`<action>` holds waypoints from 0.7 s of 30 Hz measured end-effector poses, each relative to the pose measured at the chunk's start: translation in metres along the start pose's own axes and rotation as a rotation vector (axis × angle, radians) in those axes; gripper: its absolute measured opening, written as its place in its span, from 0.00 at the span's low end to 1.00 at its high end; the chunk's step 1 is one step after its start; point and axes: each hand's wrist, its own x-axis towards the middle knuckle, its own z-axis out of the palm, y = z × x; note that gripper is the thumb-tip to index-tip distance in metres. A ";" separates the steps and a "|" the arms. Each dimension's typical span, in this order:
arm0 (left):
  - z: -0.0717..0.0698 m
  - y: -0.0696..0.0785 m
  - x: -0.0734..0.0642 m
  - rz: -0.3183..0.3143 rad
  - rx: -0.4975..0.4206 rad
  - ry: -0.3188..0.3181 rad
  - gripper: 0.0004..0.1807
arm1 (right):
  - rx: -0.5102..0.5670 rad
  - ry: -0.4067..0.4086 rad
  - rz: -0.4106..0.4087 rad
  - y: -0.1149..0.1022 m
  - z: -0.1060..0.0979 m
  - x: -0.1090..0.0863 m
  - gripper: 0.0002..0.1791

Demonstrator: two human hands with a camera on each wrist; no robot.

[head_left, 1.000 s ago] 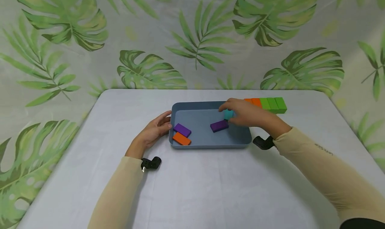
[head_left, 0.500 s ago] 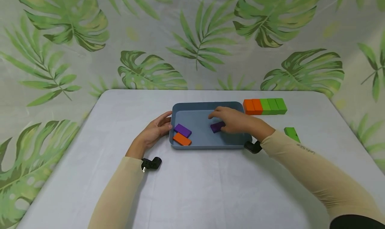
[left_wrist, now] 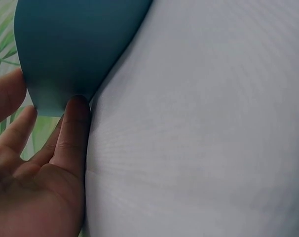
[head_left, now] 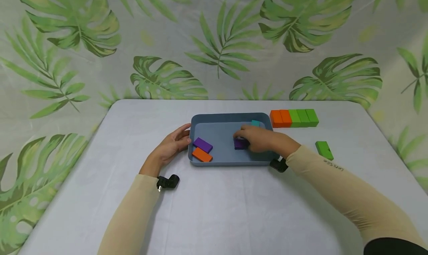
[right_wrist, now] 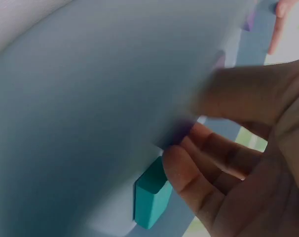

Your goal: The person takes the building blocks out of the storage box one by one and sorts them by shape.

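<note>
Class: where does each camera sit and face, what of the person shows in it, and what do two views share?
Head: on the head, facing forward and down at the blue-gray tray; left hand, right hand and beige sleeves show.
Left wrist: on that wrist, facing the tray's outer wall and white tablecloth; left hand shows.
Right wrist: on that wrist, facing the tray and the teal block inside; right hand shows, plus part of the left hand.
Shared: head and right wrist both show the teal block.

The tray (head_left: pixel 219 139) looks like smooth, matt plastic (the tablecloth (head_left: pixel 214 210), faintly creased fabric).
</note>
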 end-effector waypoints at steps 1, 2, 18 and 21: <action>0.000 0.000 0.000 0.001 0.000 0.002 0.38 | 0.004 -0.004 0.008 0.000 0.000 0.000 0.31; 0.000 0.000 0.000 0.002 0.002 0.004 0.38 | 0.007 -0.007 0.013 0.000 -0.001 0.000 0.31; -0.001 0.000 0.001 0.026 0.006 -0.020 0.38 | 0.081 -0.049 0.016 -0.005 0.001 -0.008 0.40; -0.001 -0.001 0.001 0.024 0.003 -0.020 0.38 | 0.088 -0.052 0.029 -0.005 0.001 -0.008 0.39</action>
